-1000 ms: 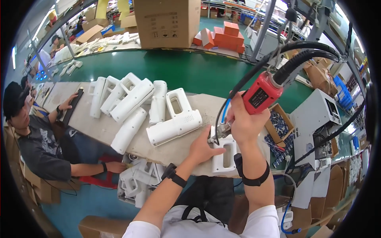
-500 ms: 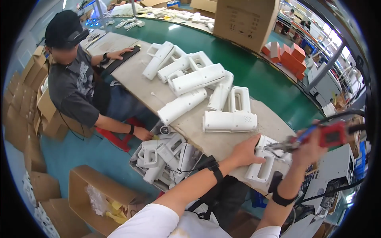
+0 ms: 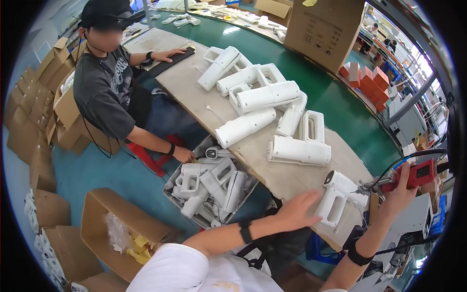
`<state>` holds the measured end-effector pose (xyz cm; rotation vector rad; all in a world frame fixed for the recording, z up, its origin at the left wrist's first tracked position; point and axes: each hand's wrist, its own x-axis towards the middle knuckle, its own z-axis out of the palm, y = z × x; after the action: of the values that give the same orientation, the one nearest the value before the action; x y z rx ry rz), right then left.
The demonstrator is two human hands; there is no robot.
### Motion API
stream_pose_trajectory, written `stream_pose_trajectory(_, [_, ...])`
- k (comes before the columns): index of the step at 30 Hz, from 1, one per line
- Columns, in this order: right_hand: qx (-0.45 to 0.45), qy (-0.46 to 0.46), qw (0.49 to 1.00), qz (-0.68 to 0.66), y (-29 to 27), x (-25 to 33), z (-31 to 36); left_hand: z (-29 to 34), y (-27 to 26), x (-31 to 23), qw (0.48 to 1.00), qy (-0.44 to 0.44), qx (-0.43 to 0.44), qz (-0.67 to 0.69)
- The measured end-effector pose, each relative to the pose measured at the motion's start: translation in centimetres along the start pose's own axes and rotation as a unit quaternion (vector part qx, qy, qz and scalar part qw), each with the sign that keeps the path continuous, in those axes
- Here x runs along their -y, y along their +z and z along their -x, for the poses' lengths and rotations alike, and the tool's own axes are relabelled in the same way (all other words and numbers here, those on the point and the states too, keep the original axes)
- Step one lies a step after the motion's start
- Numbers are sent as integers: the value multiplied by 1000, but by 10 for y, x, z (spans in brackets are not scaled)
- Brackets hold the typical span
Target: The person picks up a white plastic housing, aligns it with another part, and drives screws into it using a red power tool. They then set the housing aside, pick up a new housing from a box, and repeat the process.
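My right hand is wrapped round a red power screwdriver with a metal front end. The tool's tip points left, close to a white plastic housing with a loop handle at the near right end of the table. My left hand lies just left of that handle, its fingers stretched out and slightly blurred, holding nothing. Whether its fingertips touch the handle I cannot tell. Farther up the table lies a loose pile of similar white housings, the nearest one on its side.
A bin filled with white housings stands below the table's left edge. A co-worker sits at the left, one hand by the bin. Beyond the table runs a green surface with a large carton. An open carton stands lower left.
My left hand has let go of the white housing and drawn back left. My right hand has moved the screwdriver right, away from the housing. The whole view has shifted slightly.
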<state>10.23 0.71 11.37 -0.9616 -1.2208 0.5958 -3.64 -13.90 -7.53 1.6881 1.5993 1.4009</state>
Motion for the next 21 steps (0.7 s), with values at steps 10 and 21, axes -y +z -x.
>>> stream_pose_trajectory(10, [-38, -60, 997, 34, -30, -18, 42, 102, -60, 35, 985, -152, -59, 54])
stream_pose_trajectory(21, [-42, -104, 993, 23, -41, -3, 49, 88, -50, 25, 984, -158, -28, 82])
